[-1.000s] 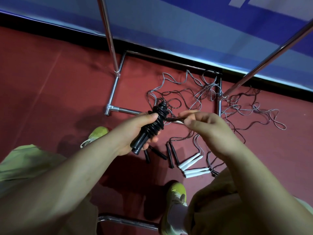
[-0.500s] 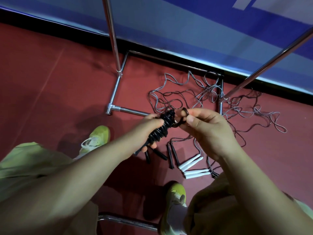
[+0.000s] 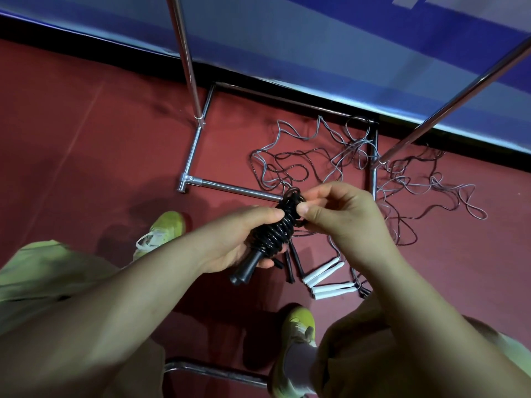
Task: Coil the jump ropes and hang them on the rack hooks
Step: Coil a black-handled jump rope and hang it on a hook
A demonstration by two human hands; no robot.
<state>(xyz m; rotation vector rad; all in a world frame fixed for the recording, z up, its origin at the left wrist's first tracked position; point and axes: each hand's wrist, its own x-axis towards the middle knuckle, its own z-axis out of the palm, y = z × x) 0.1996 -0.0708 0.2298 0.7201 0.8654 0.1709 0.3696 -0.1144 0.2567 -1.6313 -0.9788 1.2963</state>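
Note:
A black jump rope (image 3: pixel 270 237) is wound tightly round its own two black handles, which stick out at the lower left. My left hand (image 3: pixel 238 239) grips this coiled bundle round its middle. My right hand (image 3: pixel 339 216) pinches the loose end loop of the rope at the bundle's top. Below my hands, a tangle of grey and dark ropes (image 3: pixel 359 173) lies loose on the red floor, with several white handles (image 3: pixel 327 280) and black handles (image 3: pixel 293 262) beside it. The chrome rack (image 3: pixel 230 188) stands over the tangle; no hooks are in view.
Two slanted rack poles (image 3: pixel 186 58) rise on the left and right. A blue wall panel (image 3: pixel 316 38) runs behind the rack. My two yellow-green shoes (image 3: pixel 161 234) stand on the floor, and another chrome bar (image 3: pixel 218 372) lies near my feet.
My right hand has brought the rope's end in from a taut stretch to the top of the bundle and now pinches it there. The left hand's grip on the bundle is unchanged.

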